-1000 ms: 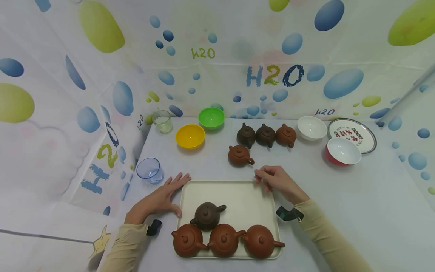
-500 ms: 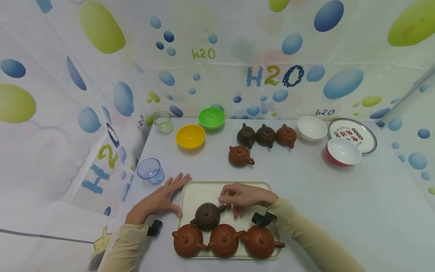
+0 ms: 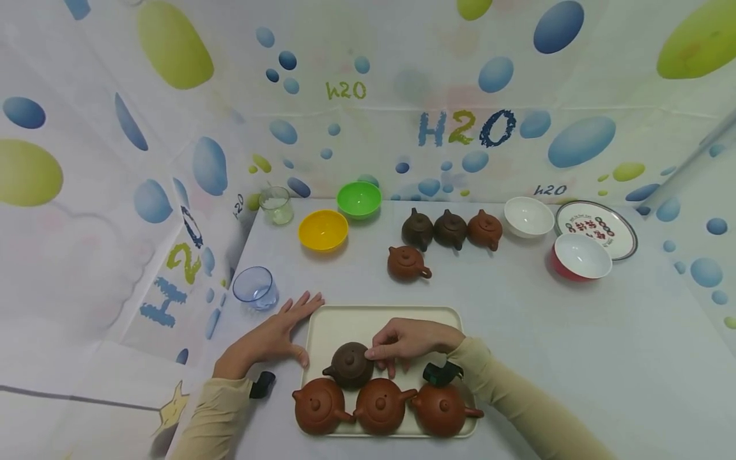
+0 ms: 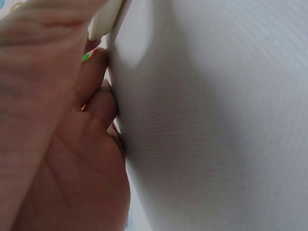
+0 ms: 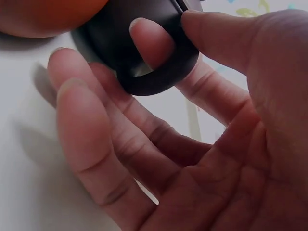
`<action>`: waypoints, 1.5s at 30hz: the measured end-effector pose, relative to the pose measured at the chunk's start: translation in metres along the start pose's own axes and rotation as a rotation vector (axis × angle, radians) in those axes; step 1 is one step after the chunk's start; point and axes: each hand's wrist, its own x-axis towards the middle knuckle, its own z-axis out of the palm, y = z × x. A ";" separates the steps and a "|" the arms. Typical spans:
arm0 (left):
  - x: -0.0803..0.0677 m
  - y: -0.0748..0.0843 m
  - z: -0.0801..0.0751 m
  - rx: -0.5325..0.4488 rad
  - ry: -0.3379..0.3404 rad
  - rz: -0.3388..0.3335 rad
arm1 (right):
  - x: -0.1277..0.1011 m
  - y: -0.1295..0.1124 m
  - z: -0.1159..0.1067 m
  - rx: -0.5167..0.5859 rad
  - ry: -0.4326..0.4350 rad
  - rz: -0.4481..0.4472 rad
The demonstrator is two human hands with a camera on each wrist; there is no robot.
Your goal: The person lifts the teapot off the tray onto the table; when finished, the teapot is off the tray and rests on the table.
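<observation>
**Dark teapot taken by its handle on the tray**

The dark brown clay teapot [image 3: 348, 364] is seen on the cream rectangular tray [image 3: 345, 322], just behind a row of three reddish-brown clay teapots [image 3: 379, 406] along the near edge. Its ring handle [image 5: 156, 79] is pinched by the right hand [image 3: 411, 342]: in the right wrist view a fingertip is passed through the loop and the thumb is laid on its top, while the other fingers [image 5: 91, 144] are spread loosely beneath. The left hand [image 3: 270, 337] is laid flat, fingers straight, on the white desk [image 3: 517, 332] against the tray's left edge.

The step in hand is judged to be the grasp of the pot, not yet a lift. A firmer closing on the loop would be called for next, then a straight rise clear of the neighbouring pots.

The pot stands upright; its spout-to-handle axis runs roughly left to right, spout towards the left hand, handle to the right.
</observation>
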 end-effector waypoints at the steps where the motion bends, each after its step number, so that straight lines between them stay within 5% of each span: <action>1: 0.000 0.000 0.000 0.003 0.002 0.005 | 0.000 0.000 0.000 0.005 0.007 0.000; 45: 0.000 0.000 0.001 0.009 0.010 0.022 | -0.009 -0.003 -0.004 0.012 0.093 -0.061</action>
